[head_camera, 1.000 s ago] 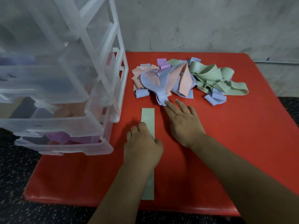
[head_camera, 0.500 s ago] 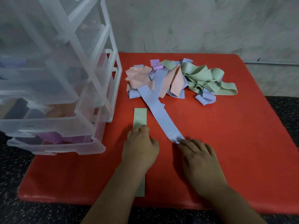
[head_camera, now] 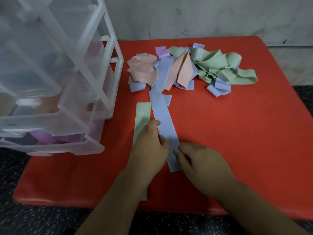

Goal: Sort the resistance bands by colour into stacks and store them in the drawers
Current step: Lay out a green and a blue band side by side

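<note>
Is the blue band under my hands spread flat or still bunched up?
Mostly spread flat: the blue band runs straight from the pile to both hands.

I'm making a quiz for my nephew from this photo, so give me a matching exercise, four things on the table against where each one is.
Things:
1. blue band
2. green band
3. drawer unit
4. tangled pile

Places:
A. far side of the red table
B. left edge of the table
C. flat under the left hand
D. stretched between both hands, right hand included

Pairs: 1-D, 2-C, 3-B, 4-A
</note>
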